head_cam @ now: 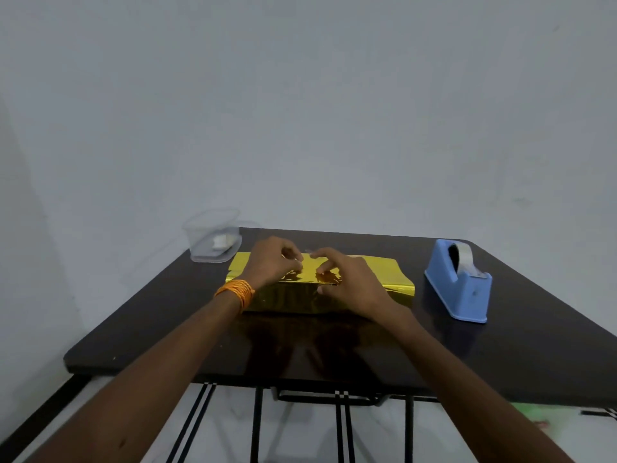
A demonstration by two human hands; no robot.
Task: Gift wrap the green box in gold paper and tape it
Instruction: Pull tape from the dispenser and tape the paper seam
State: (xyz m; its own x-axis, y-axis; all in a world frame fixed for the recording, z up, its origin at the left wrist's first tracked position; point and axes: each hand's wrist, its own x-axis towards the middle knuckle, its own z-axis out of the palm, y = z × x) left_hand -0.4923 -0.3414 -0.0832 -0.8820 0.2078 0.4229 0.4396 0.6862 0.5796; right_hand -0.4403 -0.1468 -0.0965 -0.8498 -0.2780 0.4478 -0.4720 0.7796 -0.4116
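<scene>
1. The dark glossy rectangular table (167,322) carries everything. Its near edge is close to the person's body, and there is bare top in front of the parcel and on both sides of it, so I judge there is enough room to turn the parcel.
2. The shiny gold wrapping paper (377,272) lies in the middle of the table, wrapped around a long flat shape. The green box must be inside, fully covered. The two ends look not yet folded, so I judge the work is at closing the long seam on top.
3. The blue plastic tape dispenser (467,295) stands to the right of the parcel, near but apart, close to the table's right edge. The next move probably needs tape from here while one hand holds the seam.
4. The clear plastic container (213,242) stands at the far left corner, just beside the parcel.
5. The right hand (350,279) rests on the parcel, fingers spread and bent, pressing the paper.
6. The left hand (270,265) has curled fingers on the seam; pinching or pressing, I cannot tell.
</scene>
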